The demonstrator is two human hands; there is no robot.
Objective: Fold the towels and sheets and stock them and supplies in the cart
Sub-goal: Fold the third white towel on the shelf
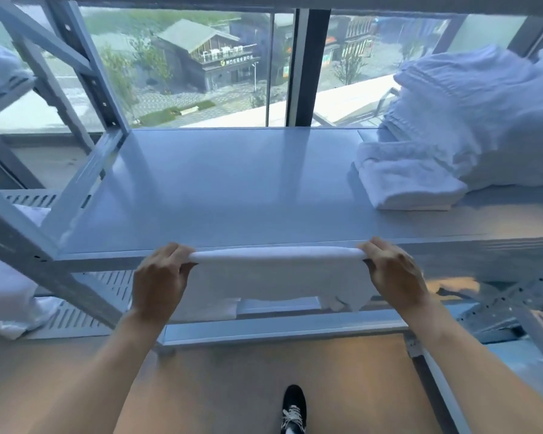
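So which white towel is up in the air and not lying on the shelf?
The towel stretched between the left hand and right hand. It hangs before the shelf edge; the folded towel rests on it.

A white towel (276, 274) hangs stretched flat in front of the grey shelf's (220, 189) near edge, its lower edge rumpled.
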